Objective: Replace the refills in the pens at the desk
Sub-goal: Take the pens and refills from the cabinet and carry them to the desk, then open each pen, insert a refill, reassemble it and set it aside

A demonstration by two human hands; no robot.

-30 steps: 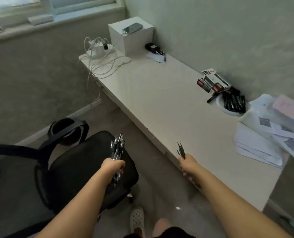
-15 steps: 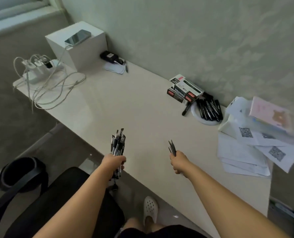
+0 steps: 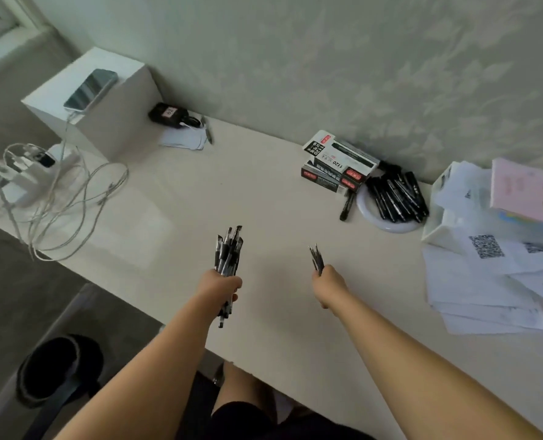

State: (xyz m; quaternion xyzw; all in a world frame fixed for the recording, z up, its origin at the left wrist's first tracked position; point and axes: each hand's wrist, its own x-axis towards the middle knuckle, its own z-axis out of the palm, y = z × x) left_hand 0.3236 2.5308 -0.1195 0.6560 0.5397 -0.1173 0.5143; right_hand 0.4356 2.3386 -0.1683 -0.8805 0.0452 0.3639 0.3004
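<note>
Left hand (image 3: 221, 285) clenched round pens (image 3: 227, 252), right hand (image 3: 327, 282) round refills (image 3: 316, 260). Both bundles upright-ish, tips pointing away, over bare bench (image 3: 264, 201). Hands level, neither nearer; bench straight below each grip, probably set-down next.

"1120" – printed on black-white pen boxes (image 3: 333, 163); other print unreadable.

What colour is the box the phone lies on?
White, plain; the box shows clearly in the head view.
</note>
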